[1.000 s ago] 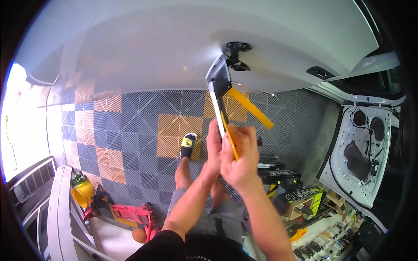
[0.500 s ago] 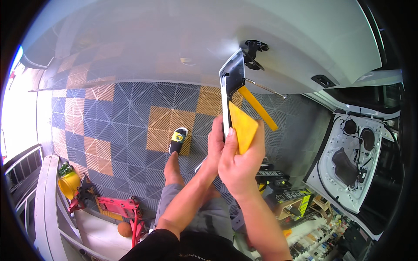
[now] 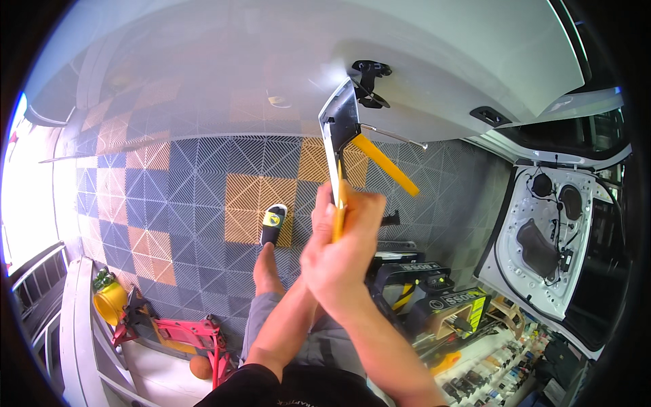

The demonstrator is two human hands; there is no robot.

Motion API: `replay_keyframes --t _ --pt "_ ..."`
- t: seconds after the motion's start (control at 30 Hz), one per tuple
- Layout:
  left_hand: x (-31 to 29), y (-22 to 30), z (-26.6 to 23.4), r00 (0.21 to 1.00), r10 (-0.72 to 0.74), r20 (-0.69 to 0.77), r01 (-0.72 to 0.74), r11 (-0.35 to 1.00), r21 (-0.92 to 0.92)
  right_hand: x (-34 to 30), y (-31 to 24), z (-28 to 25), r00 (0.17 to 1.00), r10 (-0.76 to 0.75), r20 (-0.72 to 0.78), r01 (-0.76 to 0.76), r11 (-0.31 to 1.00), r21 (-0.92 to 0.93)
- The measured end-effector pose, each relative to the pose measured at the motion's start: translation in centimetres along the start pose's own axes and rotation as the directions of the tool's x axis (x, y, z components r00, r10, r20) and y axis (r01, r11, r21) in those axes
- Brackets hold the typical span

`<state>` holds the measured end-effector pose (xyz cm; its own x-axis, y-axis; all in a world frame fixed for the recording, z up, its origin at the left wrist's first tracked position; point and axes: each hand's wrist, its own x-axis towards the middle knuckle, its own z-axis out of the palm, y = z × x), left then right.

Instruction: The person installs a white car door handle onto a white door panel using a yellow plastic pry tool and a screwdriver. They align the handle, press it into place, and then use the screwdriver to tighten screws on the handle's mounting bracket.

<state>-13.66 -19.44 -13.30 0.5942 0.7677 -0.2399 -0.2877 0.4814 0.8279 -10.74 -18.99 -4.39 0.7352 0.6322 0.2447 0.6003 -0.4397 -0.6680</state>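
Observation:
A long, narrow trim piece (image 3: 332,136), white outside and dark and hollow inside, stands slanted in front of me. My left hand (image 3: 320,210), largely covered by the right, is closed around its lower end. My right hand (image 3: 346,251) is closed on a flat yellow squeegee card (image 3: 338,227), which shows nearly edge-on beside the white edge; the fingers are slightly blurred. A yellow strip (image 3: 386,164) and a thin metal rod (image 3: 397,137) stick out from the trim piece's inner side.
A glossy pale car panel (image 3: 203,74) carries a black fitting (image 3: 371,78) and a dark handle recess (image 3: 489,117). An open door (image 3: 542,234) stands right. Tool cases (image 3: 420,285), a red jack (image 3: 186,331) and a yellow pot (image 3: 108,303) stand on the tiled floor (image 3: 196,217).
The yellow card has turned from showing its broad face to nearly edge-on. My right hand has moved left over the left hand. The trim piece sits a little further left in view.

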Motion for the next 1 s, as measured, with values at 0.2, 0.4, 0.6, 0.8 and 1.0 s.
replay_keyframes --t 0.2,0.4,0.6,0.8,1.0 --pt "1.2 -1.0 -0.2 0.995 0.065 0.073 -0.062 0.997 -0.046 1.5 1.0 -2.1 0.995 0.074 0.067 -0.092 0.941 0.326" --pt "1.5 -0.8 0.3 0.995 -0.085 0.048 0.092 0.979 -0.179 3.4 -0.2 -2.3 0.993 0.071 0.092 -0.084 0.985 0.153" --pt "1.1 -1.7 1.5 0.979 -0.193 0.061 0.196 0.828 -0.526 1.5 -0.3 -3.1 0.99 0.09 0.111 -0.107 0.982 0.158" --pt "1.1 -1.5 2.1 0.981 -0.026 0.194 0.116 0.877 -0.466 -2.8 -1.7 -13.6 0.914 0.352 0.203 -0.407 0.785 0.468" --pt "0.9 1.0 1.1 0.932 -0.208 0.298 0.312 0.878 -0.363 -1.6 3.5 -21.8 0.874 0.41 0.262 -0.485 0.78 0.395"
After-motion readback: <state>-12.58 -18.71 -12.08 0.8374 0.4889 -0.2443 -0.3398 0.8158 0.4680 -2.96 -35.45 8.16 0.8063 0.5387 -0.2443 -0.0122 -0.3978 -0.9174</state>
